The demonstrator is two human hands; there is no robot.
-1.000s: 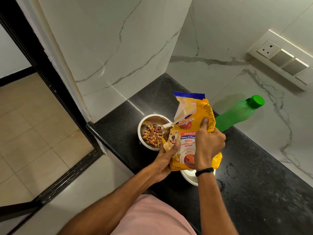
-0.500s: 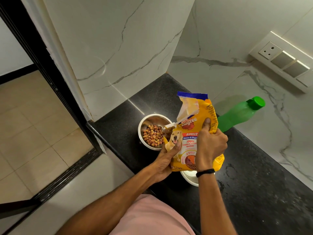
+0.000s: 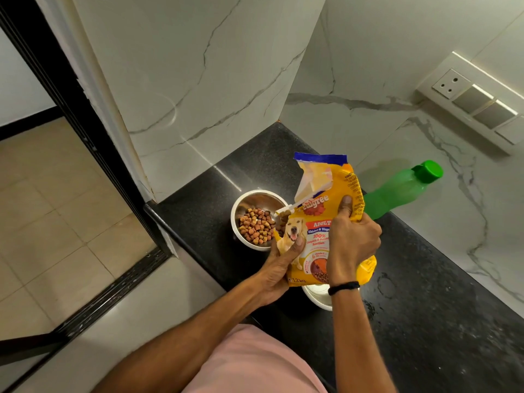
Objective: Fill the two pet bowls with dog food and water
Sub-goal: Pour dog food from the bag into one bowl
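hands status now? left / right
Left hand: grips the dog food bag at its lower edge.
Right hand: grips the same bag higher up.

This looks like a home, most likely a kitchen corner. A black stone counter (image 3: 425,321) meets two walls (image 3: 226,66) covered in white marble-look slabs with grey veins. On the right wall there is a switch panel (image 3: 476,103) with a socket (image 3: 449,83). To the left, a black door frame (image 3: 71,92) opens to beige floor tiles (image 3: 51,208). A dog food bag (image 3: 317,231), a steel bowl (image 3: 255,197) with kibble and a green bottle (image 3: 397,194) are household things.
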